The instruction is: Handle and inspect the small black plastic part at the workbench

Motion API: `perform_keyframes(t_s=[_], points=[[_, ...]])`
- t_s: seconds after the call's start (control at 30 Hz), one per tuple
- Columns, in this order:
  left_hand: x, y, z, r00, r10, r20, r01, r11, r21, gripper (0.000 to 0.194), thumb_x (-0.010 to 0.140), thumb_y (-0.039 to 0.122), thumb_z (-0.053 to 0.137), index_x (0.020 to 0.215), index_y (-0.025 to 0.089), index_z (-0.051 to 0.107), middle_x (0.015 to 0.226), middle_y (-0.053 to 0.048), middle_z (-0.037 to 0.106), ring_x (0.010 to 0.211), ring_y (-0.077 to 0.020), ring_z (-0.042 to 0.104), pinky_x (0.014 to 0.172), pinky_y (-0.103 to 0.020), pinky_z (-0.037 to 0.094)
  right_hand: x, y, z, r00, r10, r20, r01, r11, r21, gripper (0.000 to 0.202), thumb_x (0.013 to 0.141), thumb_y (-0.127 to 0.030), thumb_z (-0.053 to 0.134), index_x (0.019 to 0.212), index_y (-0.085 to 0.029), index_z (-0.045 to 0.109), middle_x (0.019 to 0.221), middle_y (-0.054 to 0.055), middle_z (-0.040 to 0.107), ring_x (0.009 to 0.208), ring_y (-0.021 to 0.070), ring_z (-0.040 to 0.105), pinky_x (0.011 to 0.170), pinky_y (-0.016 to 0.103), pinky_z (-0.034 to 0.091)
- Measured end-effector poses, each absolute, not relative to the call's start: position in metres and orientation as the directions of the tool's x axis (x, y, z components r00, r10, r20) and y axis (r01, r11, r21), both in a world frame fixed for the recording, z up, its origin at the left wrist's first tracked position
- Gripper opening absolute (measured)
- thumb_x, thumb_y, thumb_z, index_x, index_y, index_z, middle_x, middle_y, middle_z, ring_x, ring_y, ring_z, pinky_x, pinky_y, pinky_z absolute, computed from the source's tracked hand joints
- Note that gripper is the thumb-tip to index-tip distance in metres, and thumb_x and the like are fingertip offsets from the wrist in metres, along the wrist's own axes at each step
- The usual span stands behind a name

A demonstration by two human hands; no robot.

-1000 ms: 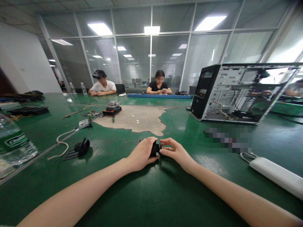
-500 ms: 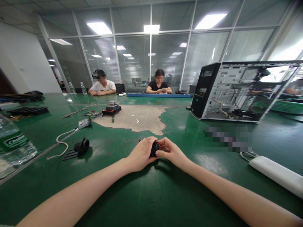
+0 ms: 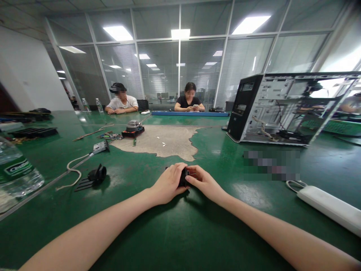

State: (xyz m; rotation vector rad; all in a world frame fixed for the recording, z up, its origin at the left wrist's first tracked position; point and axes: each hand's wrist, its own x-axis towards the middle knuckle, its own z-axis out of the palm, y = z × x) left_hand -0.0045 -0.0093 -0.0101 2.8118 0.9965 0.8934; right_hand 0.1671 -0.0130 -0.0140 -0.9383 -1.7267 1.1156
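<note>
Between my hands is a small black part (image 3: 183,178), mostly covered by fingers, so its exact kind does not show. My left hand (image 3: 169,184) is wrapped over it from the left and top. On the other side, the bent fingers and thumb of my right hand (image 3: 204,182) grip its right end. Off to the left on the green table (image 3: 158,233) lies a black plastic piece (image 3: 97,175) with a round collar and long prongs. A metal bracket (image 3: 100,146) with a pale cable (image 3: 75,169) sits just behind that piece.
An open computer case (image 3: 248,109) stands at the right, with a white power strip (image 3: 329,207) nearer me. A water bottle (image 3: 19,169) is at the left edge. A black and grey fan-like unit (image 3: 133,128) rests beyond my hands. Two people sit across the table.
My right thumb and fingers have shifted slightly on the black part's right end. My left hand keeps its hold in almost the same place.
</note>
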Motion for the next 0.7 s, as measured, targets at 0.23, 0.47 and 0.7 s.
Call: perform_keyframes(t_s=[0.23,0.47,0.7], points=[[-0.0049,-0.0102,-0.0087,0.637,0.585,0.502,0.564,-0.798,0.213,0.057,0.076,0.028,0.057,0.121,0.018,0.023,0.118,-0.012,0.041,0.110,-0.0251,0.041,0.090,-0.043,0.038,0.1697,-0.0160,-0.0122,-0.432,0.856,0.284,0.018,0.323,-0.946,0.025,0.071,-0.027,0.062,0.089,-0.021,0.045,0.094,0.001,0.050,0.089,0.0152,0.054,0.072,0.029,0.047],[-0.0041,-0.0095,-0.0087,0.627,0.591,0.507,0.563,-0.794,0.229,0.057,0.074,0.028,0.058,0.120,0.018,0.026,0.117,-0.012,0.042,0.108,-0.0248,0.042,0.090,-0.042,0.038,0.1651,-0.0147,-0.0126,-0.352,0.891,0.286,0.072,0.330,-0.941,0.021,0.074,-0.029,0.058,0.088,-0.020,0.046,0.088,0.001,0.054,0.084,0.0142,0.054,0.074,0.030,0.046],[-0.0048,-0.0098,-0.0085,0.629,0.593,0.504,0.566,-0.793,0.227,0.057,0.074,0.026,0.057,0.121,0.020,0.024,0.117,-0.011,0.042,0.108,-0.0254,0.043,0.088,-0.044,0.039,0.1685,-0.0164,-0.0104,-0.436,0.862,0.258,0.071,0.319,-0.945,0.025,0.073,-0.028,0.060,0.091,-0.020,0.046,0.091,0.002,0.054,0.085,0.0147,0.055,0.075,0.031,0.046]])
